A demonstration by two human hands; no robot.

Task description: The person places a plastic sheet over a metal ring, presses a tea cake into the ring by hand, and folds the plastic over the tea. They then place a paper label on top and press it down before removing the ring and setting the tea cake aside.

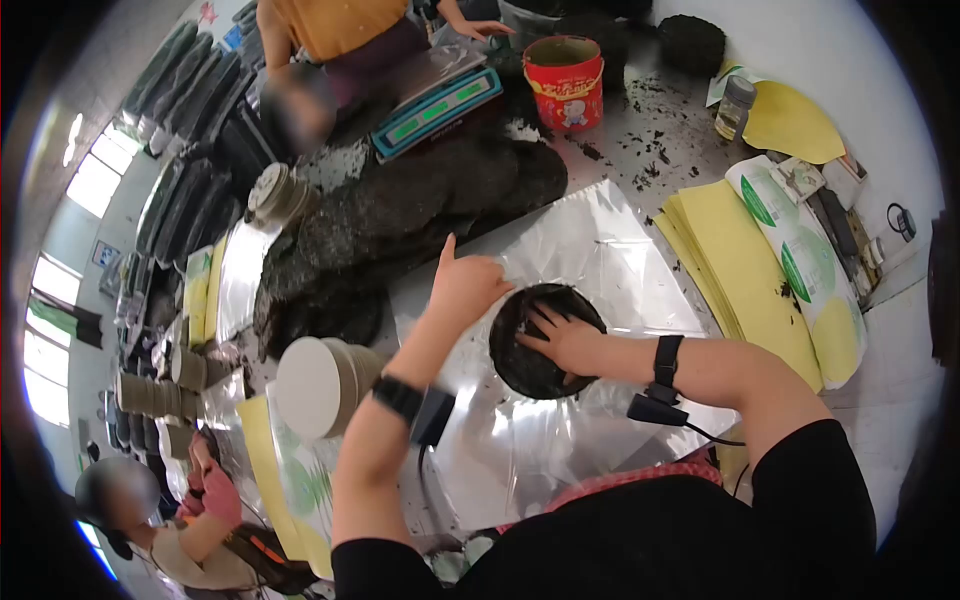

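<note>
A round, shallow black ring or dish (514, 368) lies on the shiny clear sheet in front of me, with dark, moist-looking material inside. My right hand (563, 340) rests on that material, palm down, fingers spread. At the upper left of the rim is my left hand (468, 288), its thumb raised and its other fingers curled against the edge. How firmly they grip cannot be made out. Just beyond my left hand lies a long heap of dark material (410, 205).
Pale round discs (310, 388) are stacked at left. Yellow sheets (720, 265) lie at right. A blue scale (440, 112) and a red bucket (563, 85) stand at the back. One co-worker (345, 25) is across the table, another (190, 550) at lower left.
</note>
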